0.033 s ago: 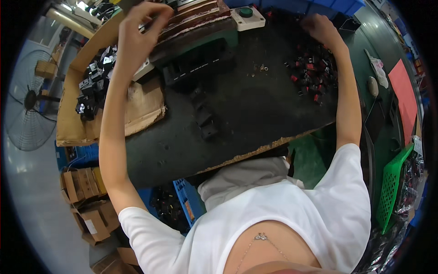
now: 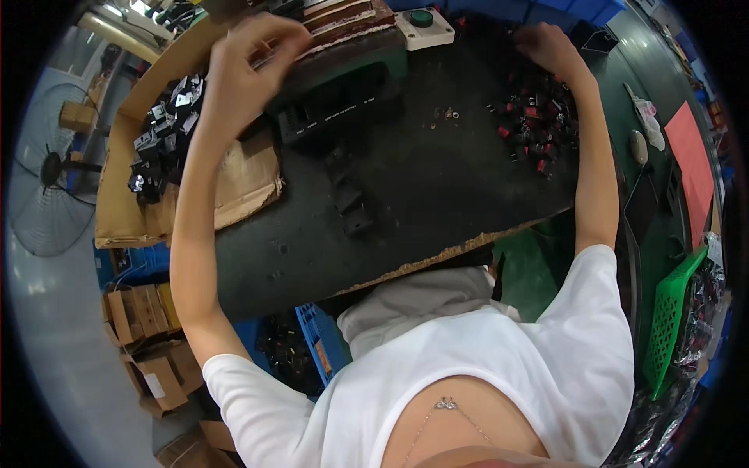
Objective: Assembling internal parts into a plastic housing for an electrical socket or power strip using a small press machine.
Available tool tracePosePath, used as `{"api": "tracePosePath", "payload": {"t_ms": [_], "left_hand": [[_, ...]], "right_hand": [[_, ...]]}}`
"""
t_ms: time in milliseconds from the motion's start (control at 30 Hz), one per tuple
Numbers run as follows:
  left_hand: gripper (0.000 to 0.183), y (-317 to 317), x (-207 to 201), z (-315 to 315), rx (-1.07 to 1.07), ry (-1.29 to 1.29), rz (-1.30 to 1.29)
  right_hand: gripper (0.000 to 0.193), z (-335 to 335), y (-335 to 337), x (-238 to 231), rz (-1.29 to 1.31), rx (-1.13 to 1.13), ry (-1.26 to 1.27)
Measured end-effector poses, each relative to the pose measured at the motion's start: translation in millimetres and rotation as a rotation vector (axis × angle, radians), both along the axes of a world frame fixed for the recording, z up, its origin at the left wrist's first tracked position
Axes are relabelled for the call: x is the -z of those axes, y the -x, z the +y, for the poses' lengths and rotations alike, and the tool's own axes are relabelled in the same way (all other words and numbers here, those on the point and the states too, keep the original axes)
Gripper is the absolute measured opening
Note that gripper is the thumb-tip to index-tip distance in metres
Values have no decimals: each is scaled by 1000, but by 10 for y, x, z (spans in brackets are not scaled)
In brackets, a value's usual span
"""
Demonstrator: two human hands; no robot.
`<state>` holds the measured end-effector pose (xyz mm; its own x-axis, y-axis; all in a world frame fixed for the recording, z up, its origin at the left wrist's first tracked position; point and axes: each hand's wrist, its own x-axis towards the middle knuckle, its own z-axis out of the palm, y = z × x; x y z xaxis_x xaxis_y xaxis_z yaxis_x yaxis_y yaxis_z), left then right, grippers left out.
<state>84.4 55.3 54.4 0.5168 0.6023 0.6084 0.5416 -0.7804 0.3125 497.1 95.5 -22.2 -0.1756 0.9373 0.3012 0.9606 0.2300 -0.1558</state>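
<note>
My left hand (image 2: 253,70) is raised over the near side of a brown and green bench fixture (image 2: 343,58), slightly blurred. Its thumb and fingers bend together in a pinch; whatever is between them does not show. Below the fixture lies a black plastic housing (image 2: 335,113) with white print. My right hand (image 2: 550,51) reaches to the far right of the dark worktable (image 2: 437,179), fingertips drawn together among dark small parts. What they hold is hidden. Nearer me is a pile of small black and red switch-like parts (image 2: 538,125).
A cardboard box (image 2: 117,210) of black parts stands at left. On the table are a white box with a green button (image 2: 425,30), small metal rings (image 2: 449,115) and a dark stepped part (image 2: 349,199). A green basket (image 2: 667,327) and a pink sheet (image 2: 690,168) are at right.
My left hand has shifted slightly right and toward me, its fingers still bent together. The right hand stays at the far right among the dark parts.
</note>
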Motion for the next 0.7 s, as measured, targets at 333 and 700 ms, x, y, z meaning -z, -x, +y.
{"api": "tracePosePath", "payload": {"t_ms": [333, 700], "left_hand": [[36, -65, 300, -972, 211, 601, 445], [48, 5, 401, -1091, 317, 570, 544]], "right_hand": [[23, 8, 325, 16, 140, -150, 235], [32, 6, 236, -3, 184, -295, 340]]}}
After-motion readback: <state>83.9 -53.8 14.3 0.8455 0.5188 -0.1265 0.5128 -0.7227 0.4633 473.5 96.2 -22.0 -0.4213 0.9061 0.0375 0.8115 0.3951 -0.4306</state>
